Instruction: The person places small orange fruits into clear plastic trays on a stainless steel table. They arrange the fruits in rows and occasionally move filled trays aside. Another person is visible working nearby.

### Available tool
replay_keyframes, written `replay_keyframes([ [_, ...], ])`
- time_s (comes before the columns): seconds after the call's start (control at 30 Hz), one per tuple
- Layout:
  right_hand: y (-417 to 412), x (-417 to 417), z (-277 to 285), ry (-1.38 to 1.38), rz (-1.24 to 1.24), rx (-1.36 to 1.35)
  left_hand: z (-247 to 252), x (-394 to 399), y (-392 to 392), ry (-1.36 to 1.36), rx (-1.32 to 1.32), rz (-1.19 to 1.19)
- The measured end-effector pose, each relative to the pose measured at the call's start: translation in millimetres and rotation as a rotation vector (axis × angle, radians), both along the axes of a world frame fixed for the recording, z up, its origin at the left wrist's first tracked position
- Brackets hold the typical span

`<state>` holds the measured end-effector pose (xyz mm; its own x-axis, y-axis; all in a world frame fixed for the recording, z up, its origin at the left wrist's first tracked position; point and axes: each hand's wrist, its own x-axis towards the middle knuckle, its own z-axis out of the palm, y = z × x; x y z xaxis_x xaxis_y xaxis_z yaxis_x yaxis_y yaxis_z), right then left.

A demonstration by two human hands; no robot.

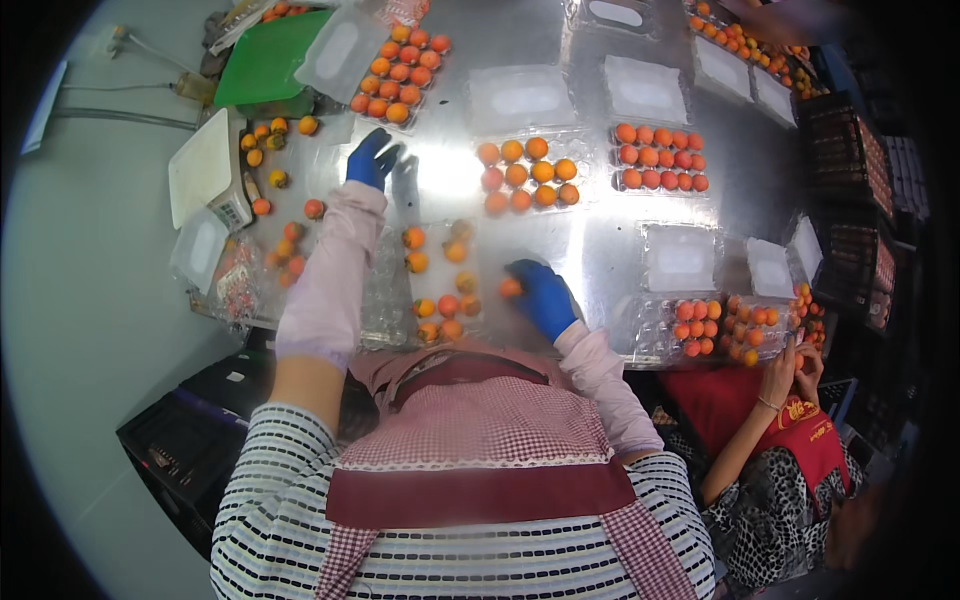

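Observation:
My left hand (370, 159), in a blue glove, is over the metal table with its fingers spread and nothing in them, just below a filled clear plastic tray (384, 124) of orange persimmons. In my blue-gloved right hand (545, 298), an orange fruit (511, 287) is held at the fingertips. Between my arms, several persimmons (448, 305) lie in loose groups. Farther forward is a clear tray (585, 180) holding rows of persimmons, and to its right stands another filled tray (664, 191). More loose fruit (278, 178) lies left of my left arm.
A green plastic bin (270, 60) and a white-topped scale (201, 169) stand at the left. White tray liners (520, 100) lie across the table. At the right, a co-worker's hands (784, 371) are near more fruit trays, beside stacked dark crates (844, 157). The table's near edge runs before my apron.

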<state>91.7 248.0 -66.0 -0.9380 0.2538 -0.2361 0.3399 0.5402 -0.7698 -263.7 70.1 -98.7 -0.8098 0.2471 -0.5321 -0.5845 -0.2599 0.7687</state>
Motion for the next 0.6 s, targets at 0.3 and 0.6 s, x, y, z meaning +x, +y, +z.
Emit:
replay_keyframes([
  [0.3,-10,16,-22,-0.02,-0.079,-0.067,42,209,-28,0.497,-0.753,-0.829],
  [0.6,1,16,11,-0.223,-0.438,-1.23,28,233,-10,0.794,-1.093,-1.056],
])
